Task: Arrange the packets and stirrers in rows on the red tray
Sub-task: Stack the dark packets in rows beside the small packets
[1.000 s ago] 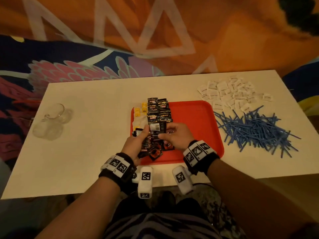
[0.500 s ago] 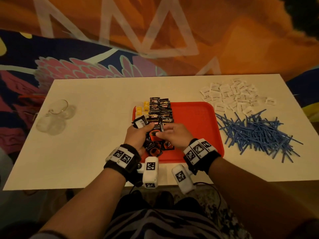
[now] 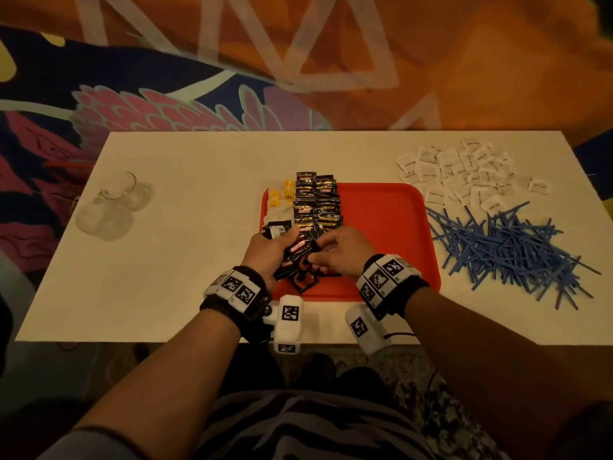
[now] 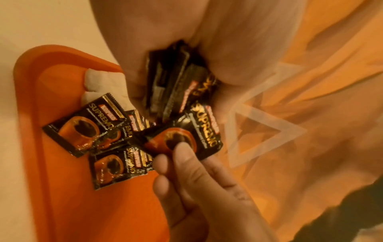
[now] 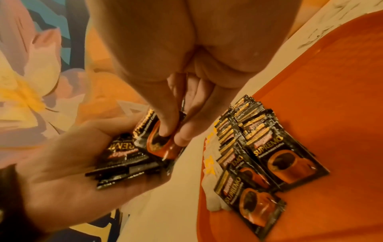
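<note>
White table (image 3: 185, 260) spreads under us, and since a second ago our view of it has dipped only slightly. On it the red tray (image 3: 381, 234) holds two overlapping rows of black coffee packets (image 3: 316, 207) along its left side, with yellow tea packets (image 3: 282, 195) beside them, as before. To the right, off the tray, the blue stirrers (image 3: 504, 247) and the white packets (image 3: 464, 171) lie untouched in loose heaps. Our left hand (image 3: 270, 252) grips a fanned stack (image 5: 124, 165) of black packets over the tray's near left corner. What has changed is small: our right hand (image 3: 338, 254), which rested by the stack a moment ago, now pinches one packet (image 4: 186, 135) between thumb and fingers. We judge it the next packet for the near end of a row, so the black rows are nearly done while stirrers and white packets wait.
</note>
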Action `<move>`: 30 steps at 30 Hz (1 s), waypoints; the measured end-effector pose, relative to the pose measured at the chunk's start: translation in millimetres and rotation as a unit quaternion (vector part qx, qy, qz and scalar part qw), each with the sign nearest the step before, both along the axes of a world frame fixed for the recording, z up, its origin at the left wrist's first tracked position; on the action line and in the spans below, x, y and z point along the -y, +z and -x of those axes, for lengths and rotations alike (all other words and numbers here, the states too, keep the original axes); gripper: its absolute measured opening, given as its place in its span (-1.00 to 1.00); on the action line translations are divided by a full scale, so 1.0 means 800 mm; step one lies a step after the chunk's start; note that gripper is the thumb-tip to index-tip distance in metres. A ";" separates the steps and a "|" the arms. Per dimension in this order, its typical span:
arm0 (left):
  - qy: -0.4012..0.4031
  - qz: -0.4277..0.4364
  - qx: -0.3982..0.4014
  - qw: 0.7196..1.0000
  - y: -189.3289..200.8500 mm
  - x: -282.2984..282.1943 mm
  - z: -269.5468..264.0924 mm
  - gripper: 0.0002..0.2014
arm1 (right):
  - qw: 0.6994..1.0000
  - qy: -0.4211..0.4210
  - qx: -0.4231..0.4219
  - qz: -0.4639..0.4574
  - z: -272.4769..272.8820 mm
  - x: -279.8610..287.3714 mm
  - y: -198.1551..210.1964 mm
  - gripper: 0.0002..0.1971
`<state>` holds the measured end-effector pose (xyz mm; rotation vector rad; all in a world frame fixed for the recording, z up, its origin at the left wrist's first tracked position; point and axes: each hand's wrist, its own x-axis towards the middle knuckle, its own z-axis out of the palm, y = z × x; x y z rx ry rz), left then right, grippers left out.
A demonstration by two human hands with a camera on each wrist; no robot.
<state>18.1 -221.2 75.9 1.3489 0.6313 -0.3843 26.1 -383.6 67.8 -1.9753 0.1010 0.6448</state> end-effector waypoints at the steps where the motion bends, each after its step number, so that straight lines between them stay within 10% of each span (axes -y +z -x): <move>1: 0.010 -0.028 0.002 1.000 -0.009 -0.003 -0.001 -0.86 | 1.000 -0.007 -0.006 0.009 0.001 0.002 -0.006 -0.92; 9: -0.146 -0.396 -0.038 0.906 -0.070 -0.021 0.006 -0.72 | 0.977 -0.090 -0.063 0.182 0.022 0.043 -0.070 -0.82; 18: -0.201 -0.442 -0.051 0.873 -0.101 0.002 0.015 -0.43 | 0.971 -0.112 -0.067 0.200 0.026 0.035 -0.111 -0.88; 30: -0.239 -0.503 0.078 0.827 -0.121 0.022 -0.001 -0.54 | 0.966 -0.174 -0.052 0.182 0.020 0.028 -0.138 -0.72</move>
